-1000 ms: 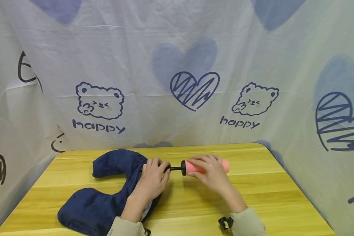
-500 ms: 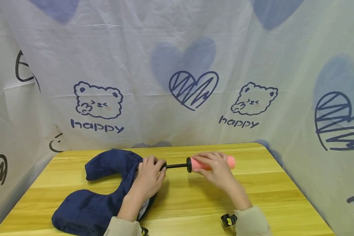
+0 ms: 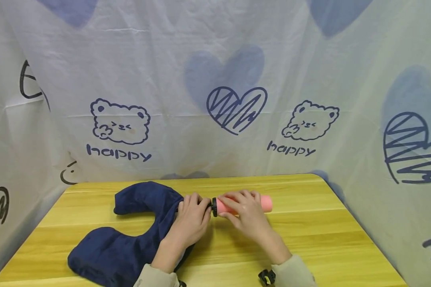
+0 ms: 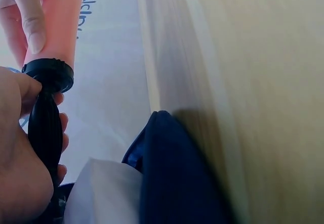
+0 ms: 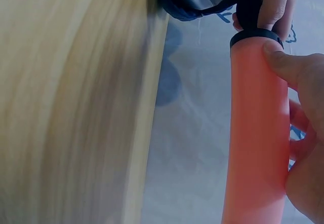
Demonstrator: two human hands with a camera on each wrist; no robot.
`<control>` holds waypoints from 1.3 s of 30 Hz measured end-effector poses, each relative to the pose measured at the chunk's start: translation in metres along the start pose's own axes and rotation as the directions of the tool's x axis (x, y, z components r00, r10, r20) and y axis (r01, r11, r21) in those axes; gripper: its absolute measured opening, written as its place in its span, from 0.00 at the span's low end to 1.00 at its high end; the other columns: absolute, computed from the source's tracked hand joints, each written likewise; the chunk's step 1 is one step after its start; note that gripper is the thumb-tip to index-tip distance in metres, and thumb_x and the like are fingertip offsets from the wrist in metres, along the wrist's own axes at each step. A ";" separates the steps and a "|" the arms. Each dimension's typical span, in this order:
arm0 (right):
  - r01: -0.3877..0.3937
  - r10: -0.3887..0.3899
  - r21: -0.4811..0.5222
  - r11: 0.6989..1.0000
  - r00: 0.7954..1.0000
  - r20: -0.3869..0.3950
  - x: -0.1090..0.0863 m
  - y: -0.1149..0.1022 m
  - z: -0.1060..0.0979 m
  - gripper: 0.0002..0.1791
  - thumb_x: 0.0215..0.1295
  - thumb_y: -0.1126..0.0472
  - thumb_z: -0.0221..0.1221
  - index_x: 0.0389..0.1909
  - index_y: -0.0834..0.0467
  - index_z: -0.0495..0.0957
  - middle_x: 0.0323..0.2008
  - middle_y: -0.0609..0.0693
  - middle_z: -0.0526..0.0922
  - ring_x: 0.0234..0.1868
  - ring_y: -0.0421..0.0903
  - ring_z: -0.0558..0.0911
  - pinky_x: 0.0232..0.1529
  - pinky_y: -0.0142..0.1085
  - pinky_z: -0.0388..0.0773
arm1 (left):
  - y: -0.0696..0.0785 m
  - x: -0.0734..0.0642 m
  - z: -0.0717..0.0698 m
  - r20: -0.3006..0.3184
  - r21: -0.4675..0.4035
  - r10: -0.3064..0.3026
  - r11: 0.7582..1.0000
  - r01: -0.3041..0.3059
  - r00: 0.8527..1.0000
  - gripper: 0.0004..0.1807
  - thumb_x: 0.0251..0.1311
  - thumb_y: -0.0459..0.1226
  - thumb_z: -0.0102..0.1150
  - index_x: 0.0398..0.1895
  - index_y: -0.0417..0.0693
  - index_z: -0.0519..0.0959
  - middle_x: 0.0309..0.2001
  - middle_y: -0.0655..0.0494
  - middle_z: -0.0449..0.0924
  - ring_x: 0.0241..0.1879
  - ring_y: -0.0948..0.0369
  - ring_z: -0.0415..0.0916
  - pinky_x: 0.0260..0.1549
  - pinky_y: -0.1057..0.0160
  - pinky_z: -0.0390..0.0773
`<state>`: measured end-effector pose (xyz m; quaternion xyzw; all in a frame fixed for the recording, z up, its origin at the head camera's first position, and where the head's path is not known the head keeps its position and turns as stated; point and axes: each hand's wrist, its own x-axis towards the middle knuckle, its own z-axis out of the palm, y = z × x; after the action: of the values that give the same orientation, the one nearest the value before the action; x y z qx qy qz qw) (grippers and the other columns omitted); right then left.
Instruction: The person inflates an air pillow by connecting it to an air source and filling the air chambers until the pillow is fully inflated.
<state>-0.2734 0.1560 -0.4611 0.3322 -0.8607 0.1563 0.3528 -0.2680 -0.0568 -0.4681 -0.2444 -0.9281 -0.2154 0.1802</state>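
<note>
A hand air pump with a pink barrel (image 3: 267, 203) is held level above the table. My left hand (image 3: 192, 218) grips its black handle (image 4: 45, 133), fingers wrapped round it. Around the pink barrel (image 5: 255, 133) curl the fingers and thumb of my right hand (image 3: 247, 215). The handle sits up against the barrel's black collar (image 4: 49, 74), with hardly any rod showing. A navy U-shaped neck pillow (image 3: 107, 251) lies at the left, its curved end beneath my left hand. Its cover gapes there, and a pale grey liner (image 4: 104, 193) shows. Where the handle meets the pillow is mostly hidden.
The yellow wood-grain table (image 3: 327, 239) extends to the right of my hands. Behind it and at both sides hangs a white cloth (image 3: 179, 139) printed with hearts and bears. A black wrist mount (image 3: 266, 276) sits by my right sleeve.
The rod was drawn out further half a second ago; now the barrel has moved left and the rod is nearly all inside. The pillow and left hand have shifted slightly right.
</note>
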 end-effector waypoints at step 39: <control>-0.066 0.064 0.075 0.995 0.998 0.027 -0.003 0.031 -0.024 0.25 0.56 0.53 0.76 0.55 0.55 0.87 0.52 0.52 0.87 0.53 0.55 0.81 0.55 0.59 0.67 | -0.009 0.000 -0.012 -0.010 -0.008 -0.031 1.000 0.030 0.999 0.11 0.79 0.39 0.52 0.54 0.46 0.80 0.47 0.48 0.71 0.44 0.51 0.63 0.42 0.54 0.60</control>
<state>-0.2806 0.1917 -0.4476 0.3192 -0.8687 0.1961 0.3240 -0.2703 -0.0700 -0.4604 -0.2298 -0.9299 -0.2231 0.1808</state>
